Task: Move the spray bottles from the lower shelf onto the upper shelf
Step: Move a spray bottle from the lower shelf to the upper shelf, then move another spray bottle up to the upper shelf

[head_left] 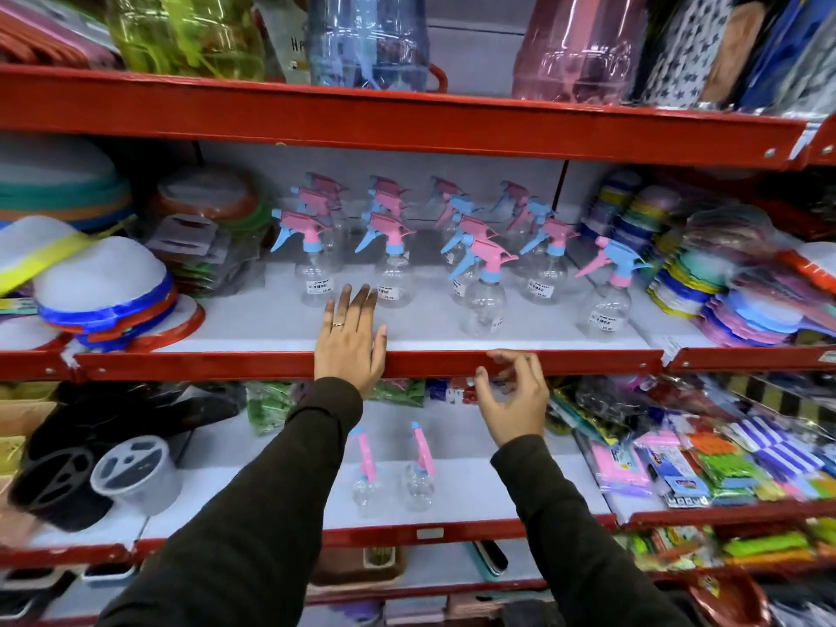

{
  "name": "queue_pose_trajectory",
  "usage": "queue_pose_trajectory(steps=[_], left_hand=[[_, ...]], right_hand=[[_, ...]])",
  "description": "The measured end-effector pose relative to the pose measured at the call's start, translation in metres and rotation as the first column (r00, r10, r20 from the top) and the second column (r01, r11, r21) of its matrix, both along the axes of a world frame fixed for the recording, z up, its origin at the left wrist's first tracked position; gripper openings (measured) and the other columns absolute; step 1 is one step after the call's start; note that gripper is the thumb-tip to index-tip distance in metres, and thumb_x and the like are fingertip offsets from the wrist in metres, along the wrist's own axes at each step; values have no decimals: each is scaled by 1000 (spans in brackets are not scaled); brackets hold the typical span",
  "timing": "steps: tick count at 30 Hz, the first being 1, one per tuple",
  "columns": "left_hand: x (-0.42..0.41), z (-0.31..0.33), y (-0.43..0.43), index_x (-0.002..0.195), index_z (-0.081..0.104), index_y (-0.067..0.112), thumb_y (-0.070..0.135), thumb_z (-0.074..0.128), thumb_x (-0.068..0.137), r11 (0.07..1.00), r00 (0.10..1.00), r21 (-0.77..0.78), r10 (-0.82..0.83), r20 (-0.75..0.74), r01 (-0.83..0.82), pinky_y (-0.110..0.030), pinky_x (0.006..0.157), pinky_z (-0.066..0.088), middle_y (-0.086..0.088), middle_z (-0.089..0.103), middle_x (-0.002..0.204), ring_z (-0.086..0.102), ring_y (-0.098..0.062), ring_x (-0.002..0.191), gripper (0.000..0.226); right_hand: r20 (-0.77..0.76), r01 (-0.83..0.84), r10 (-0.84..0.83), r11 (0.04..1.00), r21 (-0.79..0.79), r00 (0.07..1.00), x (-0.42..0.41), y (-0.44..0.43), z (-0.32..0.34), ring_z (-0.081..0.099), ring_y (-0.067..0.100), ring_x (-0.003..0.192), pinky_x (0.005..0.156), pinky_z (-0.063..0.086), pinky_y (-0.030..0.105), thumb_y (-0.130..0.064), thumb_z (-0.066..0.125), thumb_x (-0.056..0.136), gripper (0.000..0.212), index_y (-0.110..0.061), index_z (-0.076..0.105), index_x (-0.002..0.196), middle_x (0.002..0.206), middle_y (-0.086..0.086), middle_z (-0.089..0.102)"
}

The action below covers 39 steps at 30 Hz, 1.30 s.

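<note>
The red-edged upper shelf runs under and beyond both hands, and its grey board carries many clear spray bottles with pink and blue trigger heads, standing upright in rows just past the fingertips. The lower shelf lies below the wrists; two more spray bottles stand upright there, side by side, between the two dark sleeves. To the left of the left hand are stacked plastic lids with blue and red rims, and to the right of the right hand are piles of coloured packets. The left hand rests flat on the front part of the upper shelf, fingers stretched and holding nothing, with a ring on one finger; its fingertips are near the front bottles but I cannot tell if they touch. The right hand is just before the red front edge of the same shelf, fingers loosely curled and apart, empty.
</note>
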<state>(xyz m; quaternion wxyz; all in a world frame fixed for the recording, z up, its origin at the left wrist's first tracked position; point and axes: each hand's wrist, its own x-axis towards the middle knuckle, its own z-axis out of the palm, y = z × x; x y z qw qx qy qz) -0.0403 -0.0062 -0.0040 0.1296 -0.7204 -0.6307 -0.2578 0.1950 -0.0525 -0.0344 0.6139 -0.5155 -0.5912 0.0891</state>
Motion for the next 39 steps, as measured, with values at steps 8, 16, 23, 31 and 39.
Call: queue_pose_trajectory(steps=[8, 16, 23, 31, 39], left_hand=[[-81, 1, -14, 153, 30, 4, 36, 24, 98, 988, 988, 30, 148, 47, -149, -45, 126, 5, -12, 30, 162, 13, -29, 154, 64], [-94, -6, -3, 154, 28, 5, 32, 26, 99, 984, 984, -6, 179, 16, -179, -45, 126, 0, -12, 25, 164, 11, -32, 154, 62], [-96, -10, 2, 155, 26, 6, 33, 23, 99, 977, 978, 32, 209, -5, -209, -48, 125, 4, -10, 24, 164, 10, -31, 154, 63], [-96, -11, 2, 153, 31, 5, 32, 24, 99, 977, 979, 67, 205, -3, -205, -48, 125, 4, -12, 31, 161, 14, -31, 154, 60], [-95, -7, -1, 153, 30, 6, 35, 19, 100, 975, 975, -2, 222, -27, -222, -50, 125, 4, -11, 31, 162, 12, -30, 154, 61]], right_hand=[[5, -56, 63, 927, -370, 998, -22, -27, -86, 56, 13, 80, 66, 46, 23, -10, 70, 76, 28, -23, 65, 99, 99, -6, 57], [-15, -100, 157, 552, -828, 988, -47, -19, -159, 55, 31, 118, 105, 46, 36, -15, 80, 74, 64, -16, 55, 132, 131, 10, 49], [-94, -136, 113, 460, -878, 989, -71, -1, -180, 58, 29, 115, 104, 46, 34, -22, 86, 71, 67, -14, 54, 129, 125, 7, 50], [-155, -117, -32, 518, -847, 987, -73, -8, -182, 64, 25, 96, 92, 53, 33, -19, 88, 65, 60, -23, 50, 112, 98, -6, 63], [-136, -98, -5, 669, -737, 991, -59, -36, -144, 60, 18, 90, 86, 51, 27, -31, 87, 62, 62, -36, 45, 107, 95, -9, 60]])
